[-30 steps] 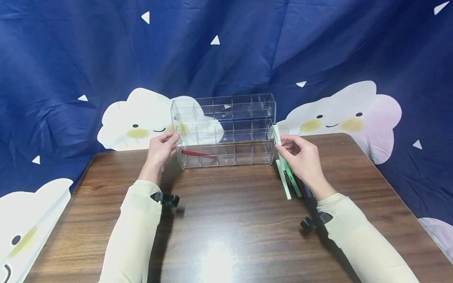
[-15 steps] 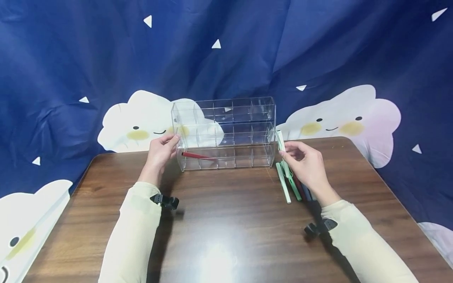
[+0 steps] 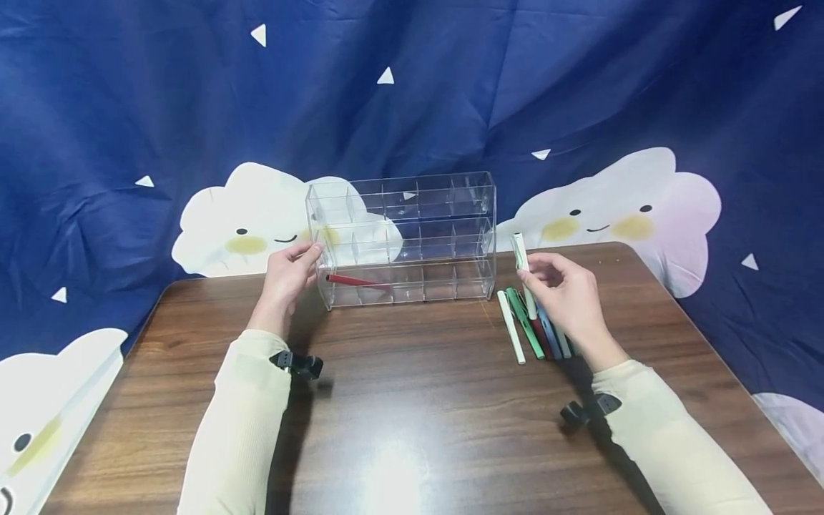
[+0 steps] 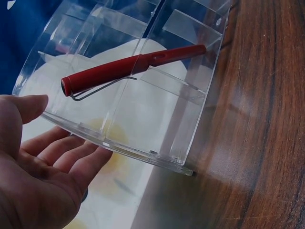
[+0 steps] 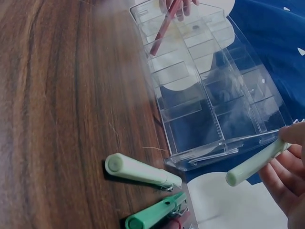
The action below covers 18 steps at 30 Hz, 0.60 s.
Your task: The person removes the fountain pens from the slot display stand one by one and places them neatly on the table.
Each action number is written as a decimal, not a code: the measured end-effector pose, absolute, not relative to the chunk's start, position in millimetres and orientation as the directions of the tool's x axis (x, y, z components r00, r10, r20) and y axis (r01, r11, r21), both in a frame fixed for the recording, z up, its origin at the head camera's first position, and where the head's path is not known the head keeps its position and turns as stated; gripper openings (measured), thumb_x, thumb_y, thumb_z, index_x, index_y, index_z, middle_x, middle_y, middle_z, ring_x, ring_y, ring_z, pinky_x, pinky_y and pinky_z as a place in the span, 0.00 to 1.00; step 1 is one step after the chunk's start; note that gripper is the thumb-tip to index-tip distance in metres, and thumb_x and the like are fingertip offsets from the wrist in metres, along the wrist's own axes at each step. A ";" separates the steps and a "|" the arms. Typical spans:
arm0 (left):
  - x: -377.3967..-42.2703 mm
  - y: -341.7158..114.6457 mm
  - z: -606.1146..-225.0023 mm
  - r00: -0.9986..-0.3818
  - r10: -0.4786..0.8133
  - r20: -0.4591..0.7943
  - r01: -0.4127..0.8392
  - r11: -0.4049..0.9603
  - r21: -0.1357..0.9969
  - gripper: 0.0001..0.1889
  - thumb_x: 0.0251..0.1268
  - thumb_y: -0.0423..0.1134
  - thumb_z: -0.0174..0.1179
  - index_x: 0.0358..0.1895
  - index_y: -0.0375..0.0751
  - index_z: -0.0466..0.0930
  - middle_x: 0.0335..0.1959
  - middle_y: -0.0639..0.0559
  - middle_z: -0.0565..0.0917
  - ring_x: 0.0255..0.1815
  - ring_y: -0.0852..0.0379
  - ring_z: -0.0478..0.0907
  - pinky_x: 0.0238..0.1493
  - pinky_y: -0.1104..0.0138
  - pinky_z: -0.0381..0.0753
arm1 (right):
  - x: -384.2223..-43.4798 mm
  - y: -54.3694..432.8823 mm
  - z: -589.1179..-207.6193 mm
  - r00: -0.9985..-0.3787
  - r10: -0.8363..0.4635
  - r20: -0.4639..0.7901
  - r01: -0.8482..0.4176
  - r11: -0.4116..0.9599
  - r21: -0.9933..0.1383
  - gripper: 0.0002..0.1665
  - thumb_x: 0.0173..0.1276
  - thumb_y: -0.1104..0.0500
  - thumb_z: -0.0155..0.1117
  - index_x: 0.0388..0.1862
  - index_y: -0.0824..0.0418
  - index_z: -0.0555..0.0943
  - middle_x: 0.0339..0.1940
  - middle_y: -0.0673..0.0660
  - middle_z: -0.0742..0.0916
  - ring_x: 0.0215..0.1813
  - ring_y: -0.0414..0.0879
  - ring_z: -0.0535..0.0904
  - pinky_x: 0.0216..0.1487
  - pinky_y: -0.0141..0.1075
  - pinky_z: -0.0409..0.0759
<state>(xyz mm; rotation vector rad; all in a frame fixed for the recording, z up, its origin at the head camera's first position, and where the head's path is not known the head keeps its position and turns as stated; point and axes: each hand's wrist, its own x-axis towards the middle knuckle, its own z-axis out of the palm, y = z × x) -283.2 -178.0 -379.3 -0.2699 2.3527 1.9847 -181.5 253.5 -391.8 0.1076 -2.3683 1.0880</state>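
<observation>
A clear acrylic organizer (image 3: 492,239) with rows of small compartments stands at the back of the table. My left hand (image 3: 286,282) holds its left side, the thumb at the front and the fingers (image 4: 90,160) along the outer wall. Inside the bottom row, a red pen (image 4: 107,71) with a wire clip lies slanted across compartments. My right hand (image 3: 566,293) pinches a pale green pen (image 5: 255,164) just right of the organizer, apart from it. Below that hand several pens lie side by side: a pale green pen (image 3: 511,327), a green pen (image 3: 526,325), and dark red, blue and greyish ones, partly hidden.
The brown wooden table (image 3: 386,386) extends toward me, with a bright glare near its front. A blue curtain (image 3: 444,86) with white clouds hangs right behind the organizer. Both wrists wear small black cameras.
My right hand has moved slightly to the right with the pale green pen, away from the organizer's side, and more of the pens below now shows. The left hand stays at the organizer.
</observation>
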 end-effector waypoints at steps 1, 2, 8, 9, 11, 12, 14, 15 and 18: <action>-283.1 -178.0 -379.2 -0.984 -0.098 -0.152 -0.166 0.156 0.974 0.29 0.83 0.48 0.60 0.78 0.35 0.73 0.75 0.36 0.78 0.73 0.43 0.79 0.57 0.75 0.88 | -181.2 254.3 -392.1 -0.859 0.143 0.491 -0.277 0.675 -0.683 0.14 0.71 0.65 0.77 0.52 0.68 0.88 0.41 0.67 0.94 0.34 0.16 0.76 0.39 0.11 0.74; -283.3 -178.0 -379.2 -0.984 -0.098 -0.151 -0.165 0.153 0.974 0.29 0.83 0.48 0.60 0.78 0.35 0.73 0.75 0.36 0.78 0.74 0.43 0.79 0.57 0.75 0.88 | -180.9 255.1 -392.3 -0.860 0.145 0.489 -0.274 0.677 -0.683 0.14 0.71 0.64 0.77 0.53 0.68 0.88 0.41 0.67 0.94 0.34 0.16 0.76 0.39 0.10 0.74; -283.9 -178.0 -378.7 -0.984 -0.100 -0.148 -0.162 0.158 0.974 0.29 0.83 0.48 0.60 0.77 0.35 0.74 0.75 0.36 0.79 0.73 0.44 0.80 0.56 0.76 0.88 | -178.5 260.5 -393.1 -0.863 0.162 0.478 -0.252 0.682 -0.687 0.14 0.71 0.63 0.77 0.53 0.68 0.88 0.42 0.67 0.94 0.35 0.15 0.76 0.39 0.11 0.74; -283.8 -177.9 -378.5 -0.984 -0.100 -0.147 -0.161 0.161 0.974 0.29 0.83 0.48 0.60 0.77 0.35 0.74 0.75 0.36 0.79 0.72 0.45 0.80 0.55 0.77 0.87 | -177.8 261.5 -393.1 -0.863 0.166 0.477 -0.248 0.684 -0.686 0.14 0.71 0.63 0.77 0.53 0.68 0.88 0.42 0.67 0.94 0.35 0.16 0.76 0.39 0.11 0.74; -283.7 -177.8 -378.1 -0.985 -0.097 -0.145 -0.159 0.159 0.974 0.29 0.83 0.48 0.60 0.77 0.35 0.74 0.75 0.36 0.79 0.71 0.47 0.81 0.54 0.77 0.87 | -176.0 263.6 -393.0 -0.862 0.173 0.476 -0.239 0.688 -0.685 0.14 0.71 0.62 0.77 0.53 0.67 0.89 0.41 0.67 0.94 0.35 0.15 0.76 0.38 0.11 0.74; -283.6 -177.7 -378.1 -0.985 -0.096 -0.145 -0.159 0.159 0.974 0.29 0.83 0.48 0.60 0.77 0.35 0.74 0.75 0.36 0.79 0.70 0.48 0.82 0.54 0.78 0.87 | -175.2 264.6 -393.1 -0.862 0.177 0.475 -0.236 0.689 -0.685 0.14 0.71 0.62 0.77 0.52 0.67 0.89 0.41 0.67 0.94 0.35 0.16 0.76 0.38 0.12 0.74; -283.5 -177.9 -378.4 -0.985 -0.096 -0.145 -0.159 0.161 0.974 0.29 0.83 0.48 0.59 0.78 0.36 0.73 0.75 0.36 0.79 0.70 0.48 0.82 0.53 0.78 0.87 | -173.6 266.5 -393.6 -0.863 0.182 0.471 -0.229 0.690 -0.686 0.14 0.71 0.62 0.77 0.52 0.67 0.89 0.41 0.67 0.94 0.35 0.15 0.76 0.39 0.12 0.73; -283.4 -178.1 -378.7 -0.984 -0.096 -0.147 -0.161 0.163 0.973 0.29 0.83 0.48 0.59 0.78 0.36 0.74 0.75 0.37 0.79 0.70 0.48 0.82 0.53 0.79 0.87 | -172.8 267.3 -393.9 -0.864 0.184 0.469 -0.225 0.692 -0.686 0.15 0.71 0.61 0.77 0.52 0.67 0.89 0.42 0.67 0.94 0.35 0.15 0.75 0.38 0.11 0.73; -283.0 -178.8 -379.5 -0.984 -0.100 -0.149 -0.165 0.169 0.972 0.29 0.83 0.48 0.60 0.77 0.36 0.74 0.75 0.37 0.79 0.71 0.45 0.81 0.53 0.78 0.87 | -171.1 269.4 -396.3 -0.869 0.188 0.457 -0.212 0.694 -0.688 0.15 0.72 0.61 0.77 0.53 0.67 0.88 0.42 0.67 0.94 0.35 0.15 0.75 0.39 0.11 0.73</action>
